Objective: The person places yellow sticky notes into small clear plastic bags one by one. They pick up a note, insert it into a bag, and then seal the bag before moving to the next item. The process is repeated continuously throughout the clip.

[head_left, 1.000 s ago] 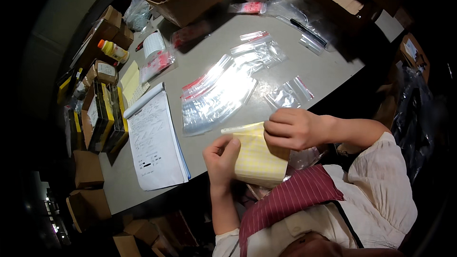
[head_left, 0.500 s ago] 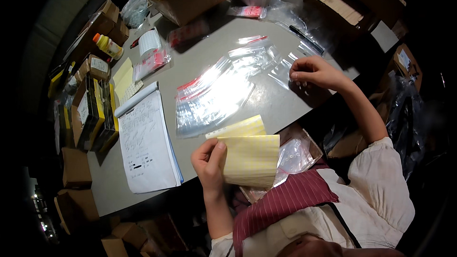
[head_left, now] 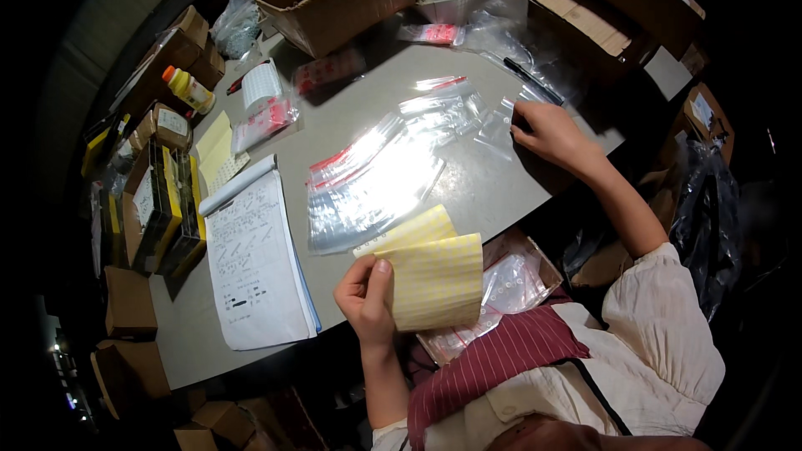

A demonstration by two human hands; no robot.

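Note:
My left hand (head_left: 366, 296) is closed on a folded yellow sheet of small stickers (head_left: 436, 282), pinching it between thumb and fingers over the table's near edge. At the right of the table, my right hand (head_left: 553, 135) has its fingers curled together against small clear plastic bags (head_left: 494, 132). Whatever sits between its fingertips is hidden. Left of it, clear zip bags (head_left: 376, 179) with red seal strips lie fanned out in overlapping rows, bright with glare. Below the table edge, a shallow box (head_left: 547, 271) holds clear bags with small white round marks.
An open notepad (head_left: 259, 250) lies at the left, with more yellow sheets (head_left: 215, 150) behind it. Beyond are red-and-clear bag packs (head_left: 266, 124), a yellow bottle with an orange cap (head_left: 190, 90) and an open carton (head_left: 334, 0). A black pen (head_left: 533, 81) lies at the far right.
My right hand has moved slightly up and away, its fingertips now down at the small bags. The yellow sheet in my left hand has shifted slightly left and tilted a little.

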